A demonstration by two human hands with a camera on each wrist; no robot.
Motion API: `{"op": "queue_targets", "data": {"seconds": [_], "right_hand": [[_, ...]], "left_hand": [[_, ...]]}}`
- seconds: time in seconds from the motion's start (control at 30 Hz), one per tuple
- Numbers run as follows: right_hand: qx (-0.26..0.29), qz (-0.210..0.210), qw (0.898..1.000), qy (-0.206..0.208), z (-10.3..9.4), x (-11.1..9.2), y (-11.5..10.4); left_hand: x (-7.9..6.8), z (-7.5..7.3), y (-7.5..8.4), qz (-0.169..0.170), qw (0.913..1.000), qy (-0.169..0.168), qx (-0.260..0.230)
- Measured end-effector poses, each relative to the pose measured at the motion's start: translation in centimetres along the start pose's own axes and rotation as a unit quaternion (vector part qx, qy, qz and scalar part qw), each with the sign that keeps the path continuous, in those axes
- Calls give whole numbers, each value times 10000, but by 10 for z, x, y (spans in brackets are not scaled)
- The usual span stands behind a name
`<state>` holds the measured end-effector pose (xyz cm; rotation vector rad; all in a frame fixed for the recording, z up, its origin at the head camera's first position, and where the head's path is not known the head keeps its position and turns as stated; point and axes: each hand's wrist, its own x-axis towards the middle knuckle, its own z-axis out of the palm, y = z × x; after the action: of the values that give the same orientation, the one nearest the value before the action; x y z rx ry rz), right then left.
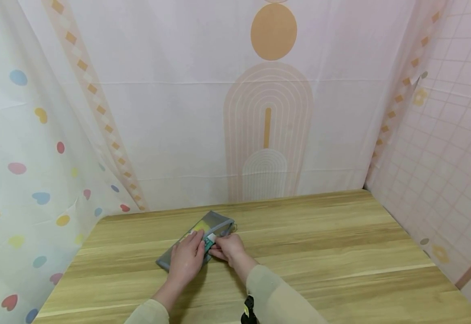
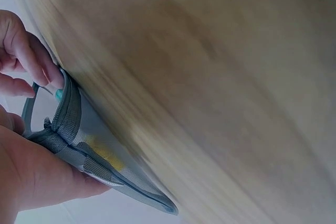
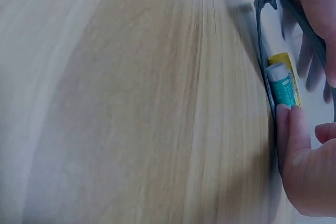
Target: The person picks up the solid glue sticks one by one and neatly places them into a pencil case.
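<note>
A grey mesh zip pouch (image 1: 217, 220) lies slantwise on the wooden table, its mouth held apart. My left hand (image 1: 187, 256) grips the pouch along its side, close to the opening. Inside the mouth is a teal glue stick (image 3: 283, 88) with a pale cap. A yellow stick (image 3: 281, 59) lies right beside it, and yellow also shows through the mesh (image 2: 107, 153) in the left wrist view. My right hand (image 1: 229, 249) reaches into the opening, its fingertips (image 3: 292, 115) against the end of the teal stick and its thumb standing apart.
The wooden table (image 1: 320, 243) extends around the pouch, mostly to the right. A white patterned curtain (image 1: 178, 135) hangs behind its back edge, with further curtains at both sides. A small black object (image 1: 249, 310) sits by the right sleeve.
</note>
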<state>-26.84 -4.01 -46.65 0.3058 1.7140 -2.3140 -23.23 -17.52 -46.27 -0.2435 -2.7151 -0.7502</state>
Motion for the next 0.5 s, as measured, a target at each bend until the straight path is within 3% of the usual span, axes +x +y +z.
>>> {"op": "queue_targets", "data": {"seconds": [0.5], "right_hand": [[-105,-183,9992,-343,-17,-5,-4]], "left_hand": [[-2,0,0,32,9998,-171,103]]}}
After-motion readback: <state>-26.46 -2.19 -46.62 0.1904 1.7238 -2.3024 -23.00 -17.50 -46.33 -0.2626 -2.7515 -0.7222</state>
